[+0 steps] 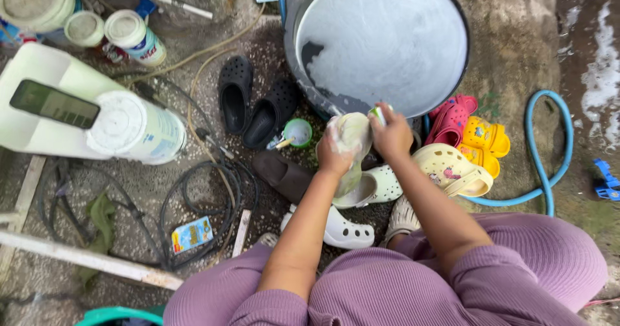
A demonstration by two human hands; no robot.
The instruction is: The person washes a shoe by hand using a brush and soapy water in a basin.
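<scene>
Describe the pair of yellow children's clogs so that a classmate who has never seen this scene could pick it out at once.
Start at the big dark basin of soapy water. Just below its right rim lies a cluster of small shoes, left of the blue hose. The yellow clogs sit between the pink pair and the cream clog, the only bright yellow ones.

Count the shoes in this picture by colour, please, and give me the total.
Black rubber clogs: 2
Brown slipper: 1
Pink rubber clogs: 2
Yellow rubber clogs: 2
Cream or white rubber clogs: 5, one of them held by the left hand, while the right hand grips a small green-and-white object
Total: 12
</scene>
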